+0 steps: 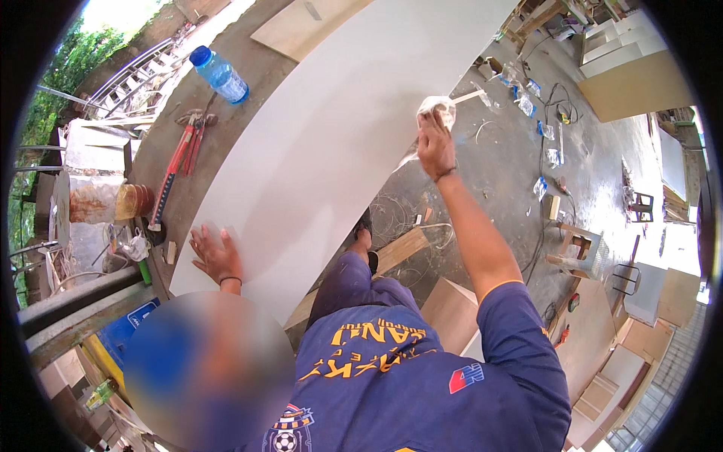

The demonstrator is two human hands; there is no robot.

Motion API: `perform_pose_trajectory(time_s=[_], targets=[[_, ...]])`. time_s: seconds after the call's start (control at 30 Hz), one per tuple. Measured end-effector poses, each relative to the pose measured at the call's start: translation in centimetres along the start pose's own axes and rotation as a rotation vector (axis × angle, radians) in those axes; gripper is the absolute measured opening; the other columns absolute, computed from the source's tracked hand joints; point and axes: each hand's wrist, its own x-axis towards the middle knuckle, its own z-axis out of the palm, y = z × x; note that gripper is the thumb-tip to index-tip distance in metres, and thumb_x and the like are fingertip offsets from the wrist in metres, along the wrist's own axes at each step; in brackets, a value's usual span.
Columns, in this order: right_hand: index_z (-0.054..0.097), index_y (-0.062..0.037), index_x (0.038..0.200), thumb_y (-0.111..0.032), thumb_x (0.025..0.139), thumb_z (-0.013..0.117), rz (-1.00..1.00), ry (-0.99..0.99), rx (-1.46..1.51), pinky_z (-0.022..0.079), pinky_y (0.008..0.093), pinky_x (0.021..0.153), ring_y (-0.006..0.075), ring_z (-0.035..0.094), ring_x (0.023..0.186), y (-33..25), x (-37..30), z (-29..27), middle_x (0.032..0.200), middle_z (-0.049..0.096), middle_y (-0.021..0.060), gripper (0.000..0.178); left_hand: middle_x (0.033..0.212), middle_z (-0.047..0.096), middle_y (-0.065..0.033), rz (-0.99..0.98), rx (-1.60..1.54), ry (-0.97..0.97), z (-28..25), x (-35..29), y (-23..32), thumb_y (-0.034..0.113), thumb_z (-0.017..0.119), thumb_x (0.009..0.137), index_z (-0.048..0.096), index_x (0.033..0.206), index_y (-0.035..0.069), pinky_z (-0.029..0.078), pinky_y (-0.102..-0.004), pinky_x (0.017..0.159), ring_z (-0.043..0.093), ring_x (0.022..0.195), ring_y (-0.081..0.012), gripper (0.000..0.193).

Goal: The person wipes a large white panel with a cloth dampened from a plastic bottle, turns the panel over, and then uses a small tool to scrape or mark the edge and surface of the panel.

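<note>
A long white board (316, 143) stretches diagonally across in front of me. My left hand (218, 252) lies flat on its near left end, fingers spread, holding nothing. At the board's right edge my right hand (435, 147) presses its fingers on a bunched white cloth (443, 108). Part of the cloth hangs over that edge. The palm side of this hand is hidden, so how much cloth it grips does not show.
Left of the board are a blue water bottle (220, 75) and a red-handled tool (175, 169). On the right, plastic bottles (525, 102), cables and a small wooden stool (578, 248) stand or lie on the concrete floor. Wood panels (631, 87) are farther right.
</note>
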Motion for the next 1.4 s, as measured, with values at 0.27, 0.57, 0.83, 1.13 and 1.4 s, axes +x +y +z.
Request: perform_pose_trajectory(time_s=[0.27,0.57,0.83,1.13,1.4], targets=[[0.054,-0.0052,0.123,-0.011,0.081,0.052,-0.304,-0.357,0.081,0.026,0.0475,0.108,0.0294,0.042,0.127,-10.5,-9.1,0.3,0.132,0.05,0.0143,0.042,0.151,0.022,-0.0069,0.015,-0.007,0.015,-0.2,-0.4,-0.4,0.049,0.045,0.088,0.036,0.139,0.019,0.012,-0.0632,0.106,0.016,0.14,-0.0283,0.059],[0.06,-0.0014,0.102,-0.008,0.079,0.053,-0.16,0.181,-0.015,0.041,0.0471,0.092,0.0379,0.053,0.112,2.0,-1.2,1.0,0.107,0.062,0.0188,0.025,0.151,0.022,-0.0081,0.047,-0.022,0.012,0.0,0.0,-0.6,0.051,0.043,0.089,0.036,0.139,0.016,0.011,-0.0638,0.106,0.015,0.141,-0.0294,0.062],[0.061,-0.0165,0.115,-0.013,0.074,0.055,-0.313,-0.275,0.054,0.033,0.051,0.102,0.023,0.049,0.121,-0.3,-2.0,-0.3,0.127,0.055,0.0063,0.041,0.15,0.025,-0.0108,0.043,-0.025,0.016,0.0,-0.3,-1.3,0.057,0.041,0.089,0.037,0.138,0.013,0.009,-0.0637,0.106,0.017,0.14,-0.0296,0.066],[0.063,-0.0038,0.1,-0.011,0.079,0.056,0.092,-0.014,0.16,0.034,0.0492,0.103,0.0389,0.05,0.115,2.7,1.4,1.0,0.118,0.059,0.0158,0.024,0.149,0.025,-0.0121,0.054,-0.027,0.02,0.3,-0.1,-1.2,0.058,0.039,0.089,0.037,0.138,0.012,0.01,-0.0643,0.105,0.018,0.14,-0.0304,0.068],[0.065,-0.0103,0.104,-0.011,0.078,0.055,0.127,0.135,-0.051,0.038,0.0472,0.098,0.0344,0.051,0.113,9.3,6.7,-0.5,0.112,0.062,0.0125,0.028,0.145,0.03,-0.0197,0.152,-0.078,0.099,1.3,0.6,-1.7,0.051,0.038,0.093,0.04,0.133,0.0,0.016,-0.0559,0.107,0.025,0.136,-0.0344,0.065]])
